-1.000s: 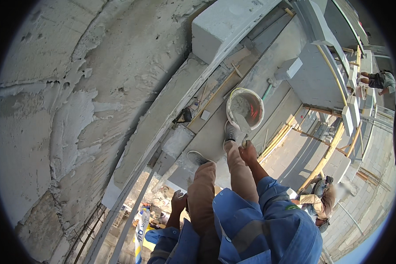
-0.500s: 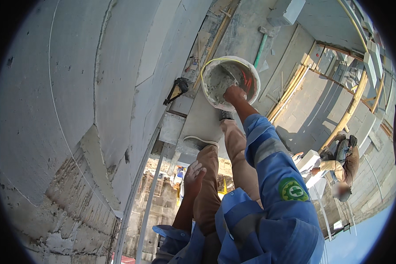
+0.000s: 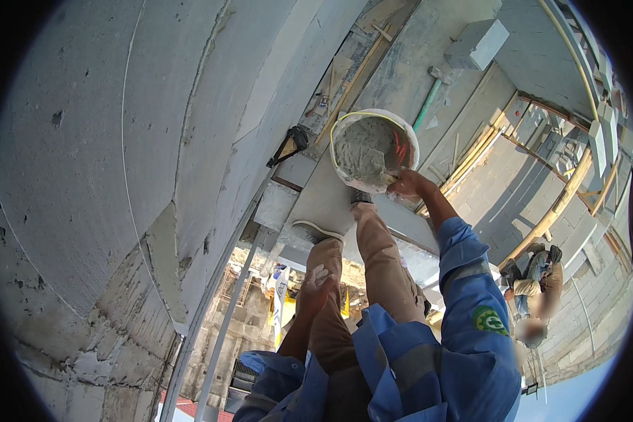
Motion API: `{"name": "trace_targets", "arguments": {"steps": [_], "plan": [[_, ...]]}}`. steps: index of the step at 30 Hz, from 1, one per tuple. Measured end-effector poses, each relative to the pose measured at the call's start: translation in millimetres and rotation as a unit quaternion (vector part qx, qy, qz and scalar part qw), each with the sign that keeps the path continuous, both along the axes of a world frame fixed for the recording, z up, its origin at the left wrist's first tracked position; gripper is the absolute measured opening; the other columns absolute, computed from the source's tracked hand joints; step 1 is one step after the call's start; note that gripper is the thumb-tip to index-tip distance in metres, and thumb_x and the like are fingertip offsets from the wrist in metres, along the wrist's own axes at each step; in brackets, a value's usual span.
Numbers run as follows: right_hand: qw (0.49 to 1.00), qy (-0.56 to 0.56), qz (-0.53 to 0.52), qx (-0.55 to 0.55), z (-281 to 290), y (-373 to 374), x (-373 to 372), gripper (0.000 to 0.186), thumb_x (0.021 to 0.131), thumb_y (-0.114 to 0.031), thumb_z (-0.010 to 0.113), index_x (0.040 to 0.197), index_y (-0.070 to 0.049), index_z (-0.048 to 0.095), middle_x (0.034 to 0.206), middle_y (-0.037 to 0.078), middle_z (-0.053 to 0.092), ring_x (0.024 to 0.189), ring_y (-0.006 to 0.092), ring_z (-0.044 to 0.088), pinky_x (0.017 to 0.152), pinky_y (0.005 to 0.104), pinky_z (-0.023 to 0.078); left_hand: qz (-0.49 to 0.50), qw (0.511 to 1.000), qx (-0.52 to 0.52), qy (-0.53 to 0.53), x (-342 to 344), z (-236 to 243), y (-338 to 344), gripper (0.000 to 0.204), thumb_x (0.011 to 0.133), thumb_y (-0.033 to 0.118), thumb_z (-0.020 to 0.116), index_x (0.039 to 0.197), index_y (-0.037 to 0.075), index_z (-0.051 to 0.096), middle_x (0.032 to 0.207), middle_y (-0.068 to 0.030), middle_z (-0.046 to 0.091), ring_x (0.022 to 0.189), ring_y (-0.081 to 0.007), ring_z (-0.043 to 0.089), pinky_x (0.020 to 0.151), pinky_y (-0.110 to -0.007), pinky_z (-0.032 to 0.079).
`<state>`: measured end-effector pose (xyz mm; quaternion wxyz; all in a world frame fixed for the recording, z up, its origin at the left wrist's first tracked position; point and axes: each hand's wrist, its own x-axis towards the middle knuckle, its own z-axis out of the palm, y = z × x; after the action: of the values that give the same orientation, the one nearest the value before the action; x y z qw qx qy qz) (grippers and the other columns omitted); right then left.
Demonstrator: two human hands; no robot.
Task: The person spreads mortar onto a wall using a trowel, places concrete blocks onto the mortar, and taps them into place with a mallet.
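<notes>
A white bucket (image 3: 414, 133) with a yellow handle stands on the grey ledge beyond my feet, holding wet grey mortar (image 3: 366, 137). At its near right rim, my right hand (image 3: 406, 184) is closed around the handle of a trowel (image 3: 388, 178). The trowel's blade lies in the bucket, coated in mortar and hard to tell from it. My left hand (image 3: 318, 287) hangs by my left leg, empty, with its fingers loosely apart and pale grey smears on them.
A large grey wall (image 3: 169, 105) rises close on the left. A green-handled hammer (image 3: 429, 102) and a grey block (image 3: 477, 43) lie beyond the bucket. A black strapped item (image 3: 288, 145) sits left of it. The ledge drops off near my feet. Another person (image 3: 538, 292) crouches at right.
My right hand has moved from inside the bucket to its near right rim, bringing the trowel handle along. My left hand has shifted slightly lower. The view has tilted a little.
</notes>
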<state>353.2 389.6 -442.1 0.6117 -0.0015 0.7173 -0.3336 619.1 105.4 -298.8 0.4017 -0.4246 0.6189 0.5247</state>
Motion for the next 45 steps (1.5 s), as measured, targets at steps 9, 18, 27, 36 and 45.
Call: {"name": "trace_targets", "arguments": {"steps": [9, 18, 27, 36, 45], "plan": [[0.965, 0.183, 0.103, 0.160, 43.5, 32.2, 53.4, 0.048, 0.074, -0.030, 0.070, 0.113, -0.005, 0.059, 0.097, 0.024, 0.066, 0.092, 0.0407, 0.064, 0.079, 0.0468, 0.051, 0.039, 0.999, -0.003, 0.036, -10.9, 12.3, -14.0, 0.062, 0.086, 0.027, 0.069, 0.131, -0.007, 0.044, 0.123, -0.0243, 0.057, 0.114, -0.0266, 0.058, 0.094, -0.034, 0.047], [0.877, 0.224, 0.280, 0.320, -82.0, -16.0, 58.8, 0.022, 0.078, -0.016, 0.061, 0.098, -0.010, 0.068, 0.091, 0.011, 0.071, 0.088, 0.0282, 0.070, 0.069, 0.0444, 0.054, 0.059, 0.996, 0.038, 0.052, 17.8, -27.6, -10.9, 0.061, 0.086, 0.026, 0.068, 0.132, -0.006, 0.044, 0.124, -0.0247, 0.057, 0.112, -0.0260, 0.059, 0.095, -0.033, 0.047], [0.926, 0.250, 0.226, 0.166, -46.3, -5.1, 54.2, 0.032, 0.070, -0.023, 0.067, 0.097, -0.005, 0.067, 0.094, 0.016, 0.069, 0.091, 0.0341, 0.066, 0.080, 0.0439, 0.053, -0.075, 0.995, -0.061, -0.006, 120.8, -34.8, -83.6, 0.067, 0.079, 0.041, 0.070, 0.124, -0.004, 0.051, 0.113, -0.0202, 0.064, 0.108, -0.0303, 0.062, 0.091, -0.037, 0.048], [0.955, 0.286, -0.035, 0.065, 182.1, -24.5, 67.8, 0.037, 0.069, -0.019, 0.071, 0.100, -0.001, 0.059, 0.080, 0.021, 0.064, 0.079, 0.0396, 0.063, 0.070, 0.0437, 0.050, 0.075, 0.986, -0.076, 0.131, 41.9, 42.5, -111.9, 0.061, 0.083, 0.027, 0.070, 0.130, -0.004, 0.046, 0.125, -0.0204, 0.057, 0.109, -0.0269, 0.060, 0.090, -0.036, 0.048], [0.912, 0.363, 0.033, -0.189, 261.5, -124.5, 28.1, 0.042, 0.069, -0.018, 0.072, 0.105, 0.001, 0.061, 0.095, 0.024, 0.063, 0.089, 0.0406, 0.063, 0.081, 0.0418, 0.049, 0.533, 0.754, 0.154, 0.350, -91.6, 165.6, -148.5, 0.066, 0.090, 0.030, 0.058, 0.147, 0.010, 0.029, 0.145, -0.0112, 0.038, 0.129, -0.0229, 0.040, 0.103, -0.039, 0.034]]}}
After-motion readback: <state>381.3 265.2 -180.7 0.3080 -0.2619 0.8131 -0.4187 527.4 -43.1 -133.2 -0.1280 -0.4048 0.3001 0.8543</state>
